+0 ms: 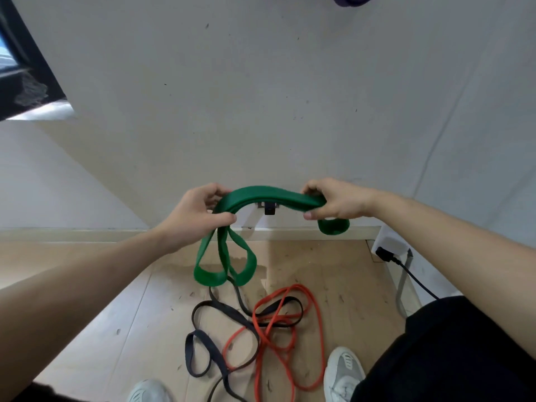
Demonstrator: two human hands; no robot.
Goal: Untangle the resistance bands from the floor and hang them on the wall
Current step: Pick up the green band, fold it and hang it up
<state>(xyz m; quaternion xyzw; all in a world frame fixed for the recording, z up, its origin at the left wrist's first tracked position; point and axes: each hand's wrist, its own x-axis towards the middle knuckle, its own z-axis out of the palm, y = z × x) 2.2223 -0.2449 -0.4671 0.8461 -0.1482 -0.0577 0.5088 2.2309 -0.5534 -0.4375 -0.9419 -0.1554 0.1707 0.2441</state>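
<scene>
Green band (269, 195) hangs in the air at the centre of the frame, folded into several layers and arched between your two hands, in front of the wall (261, 97). Your left hand (194, 213) has its fingers and thumb curled round the band's left end, and two long loops drop from that grip towards the floor (145, 300). Your right hand (336, 203) clamps the right end between its thumb and bent fingers, with one short loop sticking out beneath it.

Below, in the lower middle of the frame, a black band (190, 353) and a red band (321, 329) lie on the floor, crossed over each other in a tangle. The green loops hang over the black band's upper end; you cannot tell whether they touch it. Your left shoe (148, 391) stands at the bottom edge left of the tangle, your right shoe (345, 369) just right of it.

At the right of the frame, low by the skirting, a black plug (384, 253) sits in a white socket (390, 242), its cable running to the lower right. A purple band (352, 0) shows against the wall at the top edge, right of centre. A dark window (26, 68) fills the upper left corner
</scene>
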